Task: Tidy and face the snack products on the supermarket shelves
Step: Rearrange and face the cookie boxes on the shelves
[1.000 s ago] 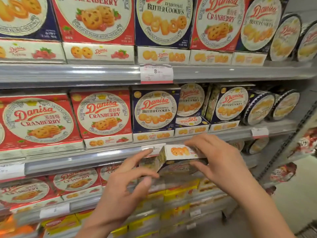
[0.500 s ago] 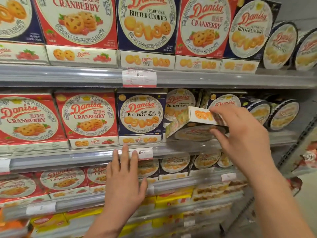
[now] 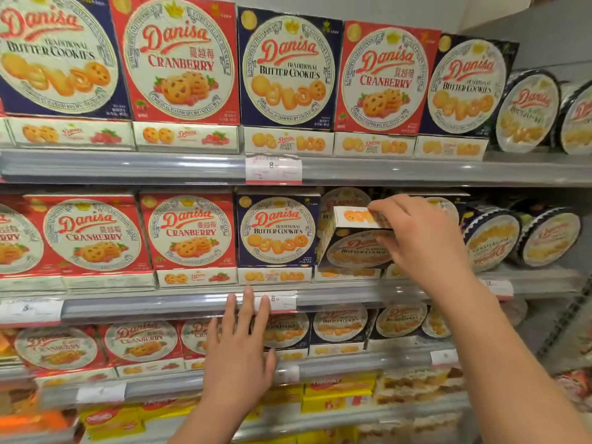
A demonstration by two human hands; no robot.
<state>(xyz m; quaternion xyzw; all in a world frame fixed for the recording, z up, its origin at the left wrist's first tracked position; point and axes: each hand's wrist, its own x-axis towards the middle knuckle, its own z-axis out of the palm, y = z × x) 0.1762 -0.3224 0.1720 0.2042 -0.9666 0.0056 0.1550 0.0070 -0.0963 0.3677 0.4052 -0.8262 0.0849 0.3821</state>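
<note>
Right hand [image 3: 423, 241]: grasps a tilted blue box [image 3: 352, 245], fingers over its top edge, thumb on its face; box on the middle shelf [image 3: 368, 291], just right of an upright butter cookies box [image 3: 277, 232]. Left hand [image 3: 240, 350]: released, fingers straight, tips touching the shelf's front rail beside a price tag [image 3: 278, 299]. Red cranberry boxes [image 3: 189, 232] stand left.

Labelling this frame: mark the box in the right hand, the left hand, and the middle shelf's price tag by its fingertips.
blue butter-cookie box [image 3: 355, 248], head view, tilted front face.
left hand [image 3: 238, 357], head view, back of hand.
price tag [image 3: 282, 299], head view, printed middle.
</note>
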